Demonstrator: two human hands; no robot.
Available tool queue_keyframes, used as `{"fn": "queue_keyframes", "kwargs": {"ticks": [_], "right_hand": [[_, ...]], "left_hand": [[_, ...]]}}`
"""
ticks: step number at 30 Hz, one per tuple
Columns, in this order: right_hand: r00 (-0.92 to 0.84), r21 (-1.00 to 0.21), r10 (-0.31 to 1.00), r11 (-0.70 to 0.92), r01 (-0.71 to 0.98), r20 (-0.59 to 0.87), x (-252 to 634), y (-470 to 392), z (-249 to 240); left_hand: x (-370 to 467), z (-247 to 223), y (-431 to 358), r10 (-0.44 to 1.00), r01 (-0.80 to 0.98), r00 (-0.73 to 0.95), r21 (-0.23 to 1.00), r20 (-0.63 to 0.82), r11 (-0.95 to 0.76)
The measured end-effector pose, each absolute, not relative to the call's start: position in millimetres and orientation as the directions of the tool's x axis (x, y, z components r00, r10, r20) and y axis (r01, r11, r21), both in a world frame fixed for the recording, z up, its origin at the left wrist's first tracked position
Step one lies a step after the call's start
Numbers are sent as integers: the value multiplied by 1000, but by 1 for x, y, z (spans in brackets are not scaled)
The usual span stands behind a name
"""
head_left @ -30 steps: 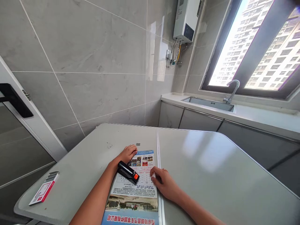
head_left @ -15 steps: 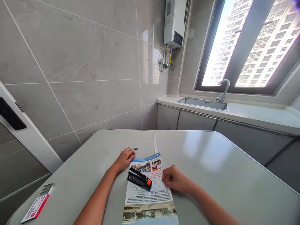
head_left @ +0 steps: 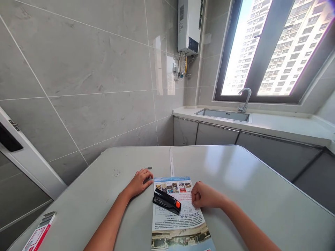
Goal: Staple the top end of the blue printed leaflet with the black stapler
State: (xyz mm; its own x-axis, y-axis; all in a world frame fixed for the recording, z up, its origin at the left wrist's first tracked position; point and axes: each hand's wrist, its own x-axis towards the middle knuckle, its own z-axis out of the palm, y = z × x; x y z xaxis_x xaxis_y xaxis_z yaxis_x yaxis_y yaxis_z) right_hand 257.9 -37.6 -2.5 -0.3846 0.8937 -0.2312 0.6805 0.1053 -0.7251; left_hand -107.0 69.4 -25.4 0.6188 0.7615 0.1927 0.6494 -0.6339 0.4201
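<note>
A printed leaflet (head_left: 180, 220), with small photos along its far end and a building picture at its near end, lies on the table. On top of it a black stapler (head_left: 166, 201) with an orange button rests at a slant. My right hand (head_left: 208, 195) is at the leaflet's right edge, thumb and fingers closed on that edge. Just left of the leaflet's far left corner, my left hand (head_left: 140, 182) rests on the table with its fingers loosely bent and nothing in them. Small strips of staples (head_left: 149, 167) lie beyond its fingertips.
A red and white packet (head_left: 39, 234) sits at the table's left edge. The grey table (head_left: 261, 195) has a seam down its middle. Beyond it stand a counter with a sink (head_left: 222, 115) and faucet, a tiled wall and a wall-mounted heater (head_left: 188, 28).
The leaflet, with the stapler on it, has shifted right and turned straighter. My right hand has moved right along with it, and its far left corner has come away from my left hand.
</note>
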Motion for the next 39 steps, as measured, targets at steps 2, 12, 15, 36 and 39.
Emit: {"fn": "queue_keyframes", "kwargs": {"ticks": [2,12,15,36,39], "right_hand": [[-387,-720,888,97,687,-250,262,-39,-2],[-317,-667,943,301,682,102,238,-40,6],[-308,-685,921,385,619,239,211,-50,-1],[-306,-715,936,333,615,172,190,-55,-17],[-347,-712,907,407,573,240,196,-53,-9]], "left_hand": [[-105,-27,70,759,647,619,416,203,-639],[-94,-26,64,714,573,663,461,225,-678],[-92,-27,62,672,558,710,415,209,-719],[-93,-24,59,686,593,707,385,170,-707],[-93,-21,58,694,561,692,460,197,-689]]}}
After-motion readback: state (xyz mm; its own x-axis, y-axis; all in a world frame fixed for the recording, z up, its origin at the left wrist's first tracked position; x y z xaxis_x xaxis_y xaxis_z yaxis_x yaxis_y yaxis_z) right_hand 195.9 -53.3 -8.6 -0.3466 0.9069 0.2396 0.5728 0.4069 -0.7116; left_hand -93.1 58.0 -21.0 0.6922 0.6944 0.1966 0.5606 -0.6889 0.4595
